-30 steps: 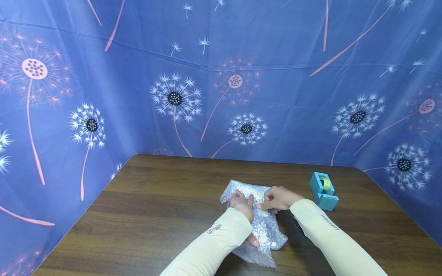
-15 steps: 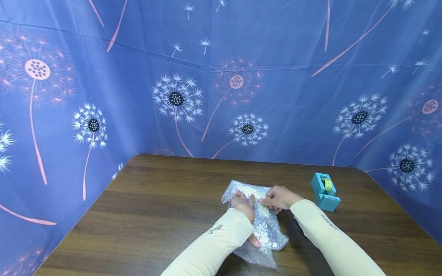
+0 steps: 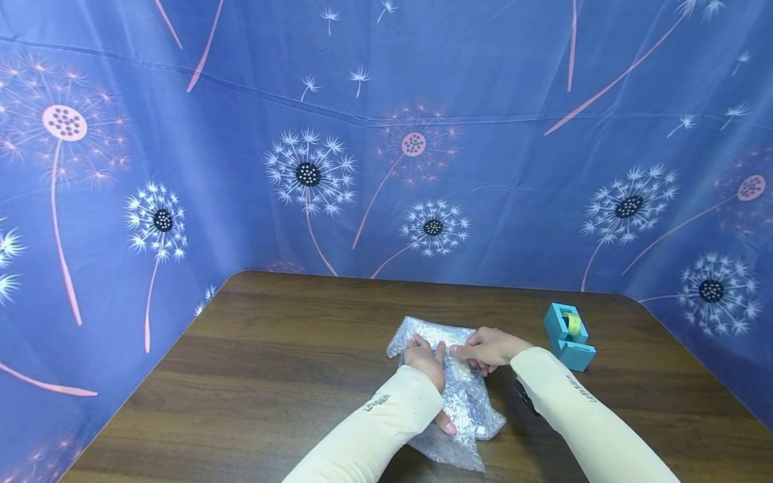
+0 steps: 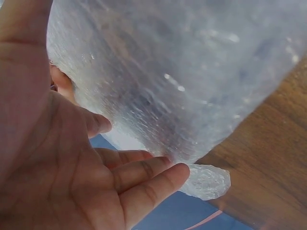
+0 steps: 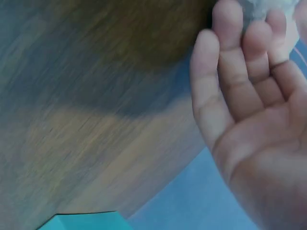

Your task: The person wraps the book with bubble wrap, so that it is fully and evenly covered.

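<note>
A packet wrapped in clear bubble wrap (image 3: 465, 399) lies on the wooden table. Across its left side rests my left hand (image 3: 425, 365), with straight fingers pressing on the wrap and the thumb spread toward the near end. In the left wrist view, extended fingers (image 4: 153, 191) touch the wrap's edge. My right hand (image 3: 490, 347) is at the packet's upper right. Its thumb lies on top of the wrap while bent fingers (image 5: 232, 62) hold the side. A small yellowish patch shows just below that thumb; what it is cannot be made out.
A light-blue tape dispenser (image 3: 570, 339) with a yellow roll stands on the table (image 3: 272, 376) to the right of my right hand. Behind the table's far edge hangs a blue curtain (image 3: 374, 168) printed with dandelions.
The right thumb has slid slightly upward on the wrap since a second ago, then stays nearly in place. The left hand and the packet keep their positions.
</note>
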`<action>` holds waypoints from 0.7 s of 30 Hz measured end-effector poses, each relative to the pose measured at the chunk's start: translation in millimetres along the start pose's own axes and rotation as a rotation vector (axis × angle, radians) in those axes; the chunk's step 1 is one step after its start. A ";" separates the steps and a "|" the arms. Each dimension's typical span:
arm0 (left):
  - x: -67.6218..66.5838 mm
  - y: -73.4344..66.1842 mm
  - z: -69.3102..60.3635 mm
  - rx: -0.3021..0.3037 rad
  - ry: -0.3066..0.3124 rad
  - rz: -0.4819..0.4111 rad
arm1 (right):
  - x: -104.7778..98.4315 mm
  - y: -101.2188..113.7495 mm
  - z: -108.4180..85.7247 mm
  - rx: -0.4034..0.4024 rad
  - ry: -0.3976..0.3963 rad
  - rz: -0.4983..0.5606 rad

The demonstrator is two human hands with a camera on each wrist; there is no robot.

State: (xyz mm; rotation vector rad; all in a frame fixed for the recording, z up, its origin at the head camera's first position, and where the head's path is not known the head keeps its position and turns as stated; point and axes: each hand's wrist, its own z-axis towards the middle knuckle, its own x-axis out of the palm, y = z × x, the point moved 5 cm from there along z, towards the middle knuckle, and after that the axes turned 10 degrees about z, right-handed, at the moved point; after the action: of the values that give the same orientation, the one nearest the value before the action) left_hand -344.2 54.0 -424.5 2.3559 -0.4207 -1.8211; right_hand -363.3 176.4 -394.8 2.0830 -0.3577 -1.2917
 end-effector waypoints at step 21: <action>-5.3 3.6 -7.9 0.016 -0.007 -0.001 | -0.1 2.0 7.6 0.064 -0.052 0.000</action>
State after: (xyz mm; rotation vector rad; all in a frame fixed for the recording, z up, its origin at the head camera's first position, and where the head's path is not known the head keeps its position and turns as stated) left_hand -338.3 51.7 -416.6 2.3613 -0.4362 -1.8332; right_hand -369.7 172.0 -395.7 2.1058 -0.4271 -1.3528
